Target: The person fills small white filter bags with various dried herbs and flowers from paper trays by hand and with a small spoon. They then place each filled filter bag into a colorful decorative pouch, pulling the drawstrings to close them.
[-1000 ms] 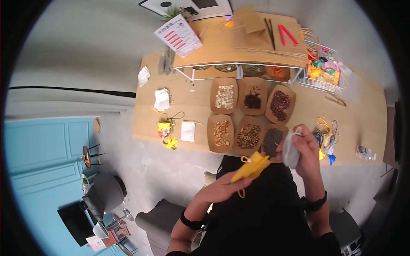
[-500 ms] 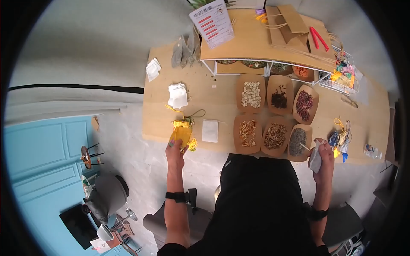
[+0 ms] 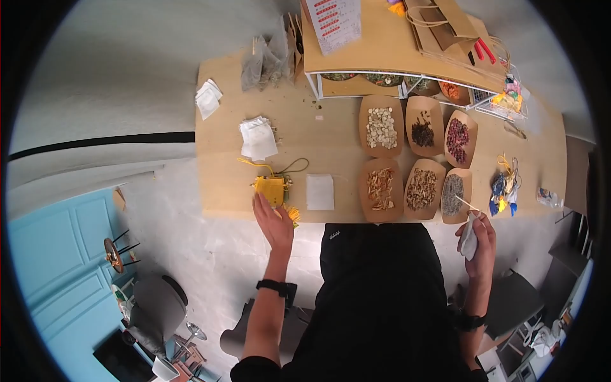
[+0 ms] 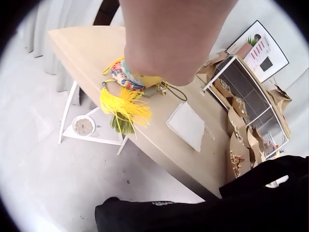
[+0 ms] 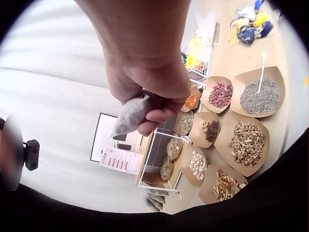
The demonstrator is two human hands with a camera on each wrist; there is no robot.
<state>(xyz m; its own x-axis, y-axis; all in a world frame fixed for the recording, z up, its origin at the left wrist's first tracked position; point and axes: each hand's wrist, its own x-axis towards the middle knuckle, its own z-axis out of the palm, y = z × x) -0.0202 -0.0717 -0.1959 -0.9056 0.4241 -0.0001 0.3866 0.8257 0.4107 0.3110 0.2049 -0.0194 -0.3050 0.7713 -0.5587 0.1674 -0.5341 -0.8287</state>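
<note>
At the table's left front edge, my left hand [image 3: 273,223] lies with its fingers extended against a flat yellow pouch [image 3: 270,190]. Under and beside the pouch are a patterned sachet [image 4: 126,76] and its yellow tassel [image 4: 123,107]. In the left wrist view the forearm and hand hide much of the pouch. My right hand [image 3: 482,245] pinches a filled, whitish, see-through bag [image 3: 469,240], held off the table beside the tray of grey herbs [image 3: 452,196]. The bag [image 5: 131,116] hangs from the curled fingers in the right wrist view.
Several paper trays of dried herbs stand centre right, one with a white stick [image 5: 262,72]. A white cloth bag [image 3: 320,192] lies left of them, more white bags [image 3: 258,138] farther left. Behind are a shelf [image 3: 375,54], and at the right, tasselled sachets [image 3: 504,184].
The yellow pouch went from between my hands to the table's left side, and my left hand's fingers have straightened from their grip. My right hand moved right, still holding the whitish bag.
</note>
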